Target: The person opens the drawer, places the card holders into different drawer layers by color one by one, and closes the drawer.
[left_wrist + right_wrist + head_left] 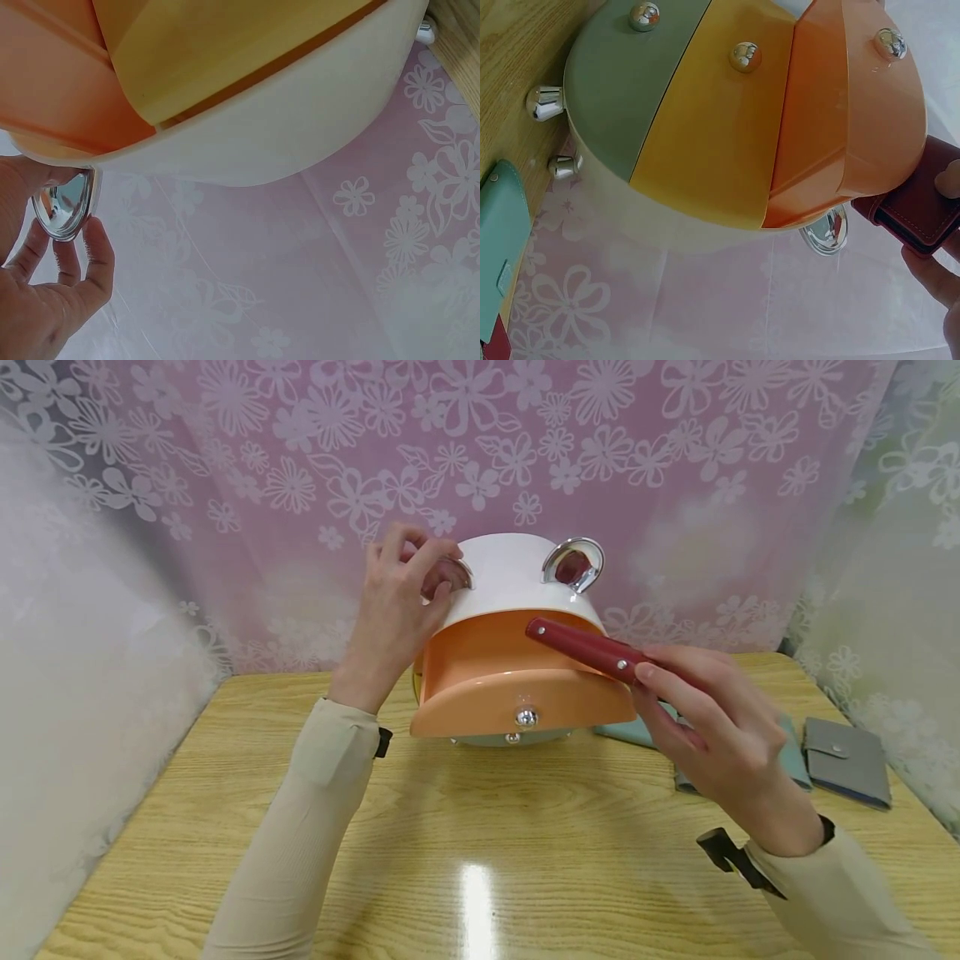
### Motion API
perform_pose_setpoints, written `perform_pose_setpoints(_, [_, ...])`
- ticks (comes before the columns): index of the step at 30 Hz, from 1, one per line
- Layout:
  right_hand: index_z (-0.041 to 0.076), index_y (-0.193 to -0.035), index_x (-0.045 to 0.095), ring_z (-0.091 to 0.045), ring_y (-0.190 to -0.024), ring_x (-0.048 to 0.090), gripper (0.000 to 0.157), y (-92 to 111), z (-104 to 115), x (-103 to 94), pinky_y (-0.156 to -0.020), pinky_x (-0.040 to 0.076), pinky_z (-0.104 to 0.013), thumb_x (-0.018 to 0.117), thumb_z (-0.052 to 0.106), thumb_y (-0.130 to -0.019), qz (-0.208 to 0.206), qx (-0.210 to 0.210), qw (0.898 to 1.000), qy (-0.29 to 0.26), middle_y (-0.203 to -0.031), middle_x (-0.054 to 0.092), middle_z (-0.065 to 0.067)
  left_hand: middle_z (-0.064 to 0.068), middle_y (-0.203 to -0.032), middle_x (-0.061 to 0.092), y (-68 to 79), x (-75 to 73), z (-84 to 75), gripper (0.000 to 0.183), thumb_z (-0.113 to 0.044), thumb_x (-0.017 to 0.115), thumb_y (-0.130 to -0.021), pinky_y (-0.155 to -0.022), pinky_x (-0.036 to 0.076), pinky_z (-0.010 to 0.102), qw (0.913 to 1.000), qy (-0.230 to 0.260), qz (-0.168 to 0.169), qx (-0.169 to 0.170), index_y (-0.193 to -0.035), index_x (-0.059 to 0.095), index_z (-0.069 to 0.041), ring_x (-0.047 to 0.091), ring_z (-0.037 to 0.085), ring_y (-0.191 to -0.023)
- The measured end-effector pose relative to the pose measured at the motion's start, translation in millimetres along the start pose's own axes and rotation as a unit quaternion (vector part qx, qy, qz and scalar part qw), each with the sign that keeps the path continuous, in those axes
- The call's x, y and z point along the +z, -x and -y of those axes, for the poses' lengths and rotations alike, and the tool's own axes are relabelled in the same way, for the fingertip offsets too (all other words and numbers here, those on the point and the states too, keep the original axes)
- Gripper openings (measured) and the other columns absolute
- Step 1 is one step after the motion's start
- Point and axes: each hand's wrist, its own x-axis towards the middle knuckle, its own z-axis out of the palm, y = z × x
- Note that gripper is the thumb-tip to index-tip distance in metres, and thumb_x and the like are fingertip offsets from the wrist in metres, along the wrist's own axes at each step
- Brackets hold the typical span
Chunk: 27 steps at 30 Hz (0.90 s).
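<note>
A rounded small drawer cabinet with a white shell [510, 564] stands on the table, with chrome ears on top. Its top orange drawer [472, 706] is pulled out, showing an orange inside. My left hand [397, 602] grips the left chrome ear [66, 206], thumb on one side and fingers on the other. In my right hand [720, 727] a dark red wallet [581, 647] with snap studs is pinched, its far end over the open drawer. Below, the yellow drawer [712, 127] and the green drawer [622, 82] are closed.
A grey wallet [847, 760] lies at the right of the wooden table [450, 827]. Beside it, partly behind my right hand, are teal wallets, one seen as a teal wallet [501, 232] near the cabinet's feet. A pink floral curtain [480, 468] hangs behind.
</note>
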Motion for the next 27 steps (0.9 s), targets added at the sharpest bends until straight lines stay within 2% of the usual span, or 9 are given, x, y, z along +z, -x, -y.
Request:
perform_pose_setpoints(10, [0.000,-0.094,0.069,-0.038,-0.068,0.061,0.022,-1,-3,0.1,-0.096,0.047,-0.010,0.070,0.021,-0.097,0.017,0.043,0.999,-0.004,-0.092,0.071,-0.020,0.016,-0.116,0.052,0.4,0.2,0.1,0.024,-0.004,0.068,-0.092,-0.095,0.031,0.043,0.9999,0.002,-0.007,0.007,-0.116,0.069,-0.011,0.056,0.034,-0.102])
perform_pose_setpoints(21, [0.001,-0.095,0.076,-0.040,-0.086,0.064,0.024,8,-14,-3.3,-0.103,0.048,-0.017,0.069,0.024,-0.097,0.059,0.065,0.996,-0.014,-0.097,0.076,-0.020,0.016,-0.116,0.052,0.4,1.0,0.6,0.024,-0.005,0.068,-0.093,-0.095,0.031,0.042,0.9999,-0.002,-0.008,0.007,-0.115,0.069,-0.012,0.055,0.034,-0.102])
perform_pose_setpoints(27, [0.002,-0.097,0.079,-0.042,-0.085,0.064,0.023,10,-18,-1.9,-0.102,0.047,-0.016,0.070,0.023,-0.097,0.064,0.062,0.996,-0.010,-0.097,0.077,-0.019,0.016,-0.116,0.052,0.6,1.4,-0.2,0.028,-0.002,0.071,-0.089,-0.095,0.032,0.044,0.9999,0.007,-0.012,0.006,-0.115,0.069,-0.011,0.052,0.034,-0.106])
